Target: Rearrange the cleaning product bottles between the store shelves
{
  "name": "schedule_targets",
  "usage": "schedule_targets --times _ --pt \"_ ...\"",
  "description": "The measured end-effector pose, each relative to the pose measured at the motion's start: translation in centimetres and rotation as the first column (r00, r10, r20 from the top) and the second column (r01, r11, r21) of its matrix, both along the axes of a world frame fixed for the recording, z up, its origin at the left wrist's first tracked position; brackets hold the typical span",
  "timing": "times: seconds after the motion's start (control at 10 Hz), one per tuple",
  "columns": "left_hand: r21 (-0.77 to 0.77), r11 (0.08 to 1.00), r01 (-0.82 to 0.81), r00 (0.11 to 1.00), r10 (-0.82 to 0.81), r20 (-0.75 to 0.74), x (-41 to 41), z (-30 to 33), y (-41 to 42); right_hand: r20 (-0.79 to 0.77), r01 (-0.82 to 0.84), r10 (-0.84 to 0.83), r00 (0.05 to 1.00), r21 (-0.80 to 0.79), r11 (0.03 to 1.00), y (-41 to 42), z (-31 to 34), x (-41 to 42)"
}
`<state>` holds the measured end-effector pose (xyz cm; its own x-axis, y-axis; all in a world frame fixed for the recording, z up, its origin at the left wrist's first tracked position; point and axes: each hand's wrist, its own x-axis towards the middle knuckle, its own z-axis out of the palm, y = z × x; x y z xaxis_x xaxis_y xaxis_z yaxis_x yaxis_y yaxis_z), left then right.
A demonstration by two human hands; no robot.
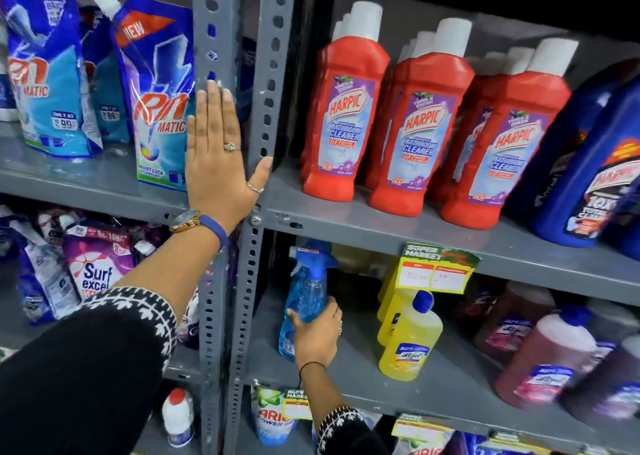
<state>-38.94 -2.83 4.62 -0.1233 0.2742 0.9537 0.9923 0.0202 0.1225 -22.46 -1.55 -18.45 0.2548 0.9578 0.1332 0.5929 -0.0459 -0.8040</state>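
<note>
My right hand (317, 333) is closed around a blue spray bottle (306, 292) that stands at the left end of the middle right-hand shelf (450, 392). My left hand (218, 153) is flat and open, fingers up, pressed against the grey upright post (214, 39) between the two shelf units. Red Harpic bottles (343, 108) with white caps stand in rows on the upper right shelf (415, 233). Yellow Lizol bottles (410, 337) stand just right of the spray bottle.
Blue Harpic bottles (588, 177) fill the far right of the upper shelf. Pink Lizol bottles (543, 357) line the middle shelf's right side. Rin pouches (159, 101) and Surf Excel packs (97, 267) occupy the left unit. A price tag (436, 271) hangs from the shelf edge.
</note>
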Motion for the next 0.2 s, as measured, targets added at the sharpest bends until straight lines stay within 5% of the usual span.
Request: schedule_targets --times 0.2 --pt "-0.093 0.993 -0.066 0.987 0.079 0.141 2.7 -2.4 -1.6 0.213 -0.167 0.118 0.97 0.23 0.959 -2.4 -0.2 5.7"
